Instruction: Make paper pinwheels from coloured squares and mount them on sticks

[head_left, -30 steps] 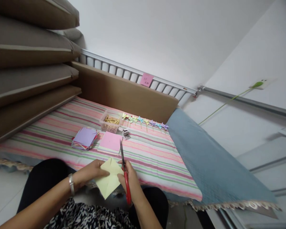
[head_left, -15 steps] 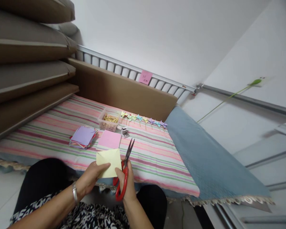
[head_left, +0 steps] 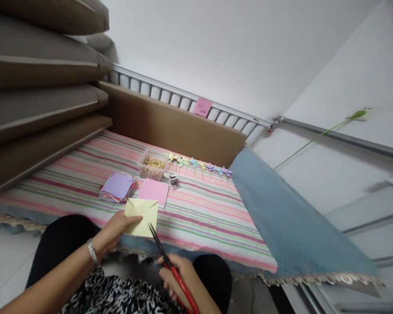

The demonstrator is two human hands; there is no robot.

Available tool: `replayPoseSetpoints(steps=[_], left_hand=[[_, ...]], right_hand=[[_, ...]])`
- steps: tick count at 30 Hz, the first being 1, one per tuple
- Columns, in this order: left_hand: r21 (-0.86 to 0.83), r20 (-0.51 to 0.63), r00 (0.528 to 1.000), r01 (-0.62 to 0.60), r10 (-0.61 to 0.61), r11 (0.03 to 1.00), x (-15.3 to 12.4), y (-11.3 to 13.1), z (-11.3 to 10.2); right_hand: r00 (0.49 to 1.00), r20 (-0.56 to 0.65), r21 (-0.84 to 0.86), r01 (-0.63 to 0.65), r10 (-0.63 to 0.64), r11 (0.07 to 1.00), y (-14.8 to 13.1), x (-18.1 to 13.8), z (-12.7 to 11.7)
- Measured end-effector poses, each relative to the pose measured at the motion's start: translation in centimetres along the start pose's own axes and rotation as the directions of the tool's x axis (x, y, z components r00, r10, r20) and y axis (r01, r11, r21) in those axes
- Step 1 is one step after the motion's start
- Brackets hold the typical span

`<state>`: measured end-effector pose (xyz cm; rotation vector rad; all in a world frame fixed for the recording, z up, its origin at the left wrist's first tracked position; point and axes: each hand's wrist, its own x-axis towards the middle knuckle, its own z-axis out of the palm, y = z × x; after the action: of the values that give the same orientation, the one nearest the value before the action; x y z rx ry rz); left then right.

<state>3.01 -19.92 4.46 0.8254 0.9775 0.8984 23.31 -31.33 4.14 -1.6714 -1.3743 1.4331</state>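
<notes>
Yellow paper (head_left: pixel 146 209), pinched in my left hand (head_left: pixel 118 226), seems mid-cutting; my right hand (head_left: pixel 184 267) grips scissors (head_left: pixel 183 284), the next snip needing aim.

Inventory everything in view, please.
Square paper sheet: 1, yellow, foreground
Metal scissors: 1, red handles, foreground
Square paper stack: 1, pink top, beyond sheet
Square paper pile: 1, purple top, left of stack
Rectangular plastic box: 1, clear, beyond stack
Thin sticks: many, yellowish, in box
Small container: 1, dark inside, right of box
Paper pinwheels: 8, mixed pastels, row right of box
Striped cloth: 1, multicoloured, underneath
Fringed cloth: 1, blue, below
Long panel: 1, brown, behind pinwheels
Barred metal rail: 1, grey, behind panel
Square note: 1, pink, at rail
Thick cushions: 4+, taupe, left
Thin cord: 1, green, right wall
Metal bracelet: 1, silver, left wrist
Trousered legs: 2, black, bottom
Left hand: 1, gripping sheet
Right hand: 1, gripping scissors
</notes>
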Motion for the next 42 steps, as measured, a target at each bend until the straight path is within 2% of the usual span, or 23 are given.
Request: replayPoseSetpoints(steps=[5,10,18,29,35,42], left_hand=[[0.042,0.041,0.999,0.011,-0.013,0.999,-0.1,0.5,0.2],[0.010,0.034,0.999,0.041,-0.042,0.999,-0.1,0.1,-0.2],[-0.009,0.071,0.996,0.047,-0.046,0.999,0.0,-0.1,0.0],[0.002,0.083,0.996,0.036,-0.036,0.999,0.5,-0.7,-0.3],[0.008,0.064,0.998,0.025,-0.026,1.000,0.3,-0.3,-0.1],[0.000,0.046,0.998,0.040,-0.040,0.999,0.0,0.1,0.1]], right_hand=[[0.997,-0.018,-0.078,-0.079,0.078,0.994,-1.7,-0.9,0.0],[0.994,0.040,-0.127,-0.091,0.097,0.988,-2.3,-1.0,0.1],[0.994,0.035,-0.078,-0.099,0.102,0.992,-1.7,-0.4,0.0],[0.999,-0.023,-0.109,-0.030,0.028,0.994,-1.5,0.1,0.3],[0.997,0.027,-0.072,-0.064,0.066,0.995,-0.4,0.6,0.0],[0.996,0.074,-0.072,-0.049,0.055,0.996,0.0,1.1,-0.2]])
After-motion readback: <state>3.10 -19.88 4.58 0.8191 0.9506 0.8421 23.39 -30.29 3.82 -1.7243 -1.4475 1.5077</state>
